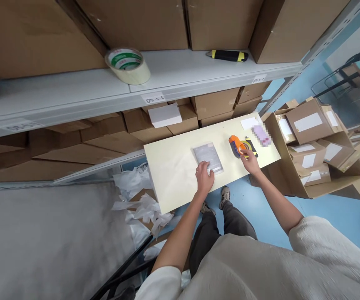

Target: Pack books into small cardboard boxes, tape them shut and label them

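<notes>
Head view: right of the packet (209, 154) on the counter (173, 171), the dispenser (237, 141) slanted toward the nearer right hand (251, 161), curled against it, grip unclear, while the half-open left hand (205, 177) touched the packet.

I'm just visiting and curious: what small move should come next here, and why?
Probably lift the orange tape dispenser toward the flat grey packet: the right hand's grip is at the dispenser, while the left hand's grip rests on the packet.
</notes>
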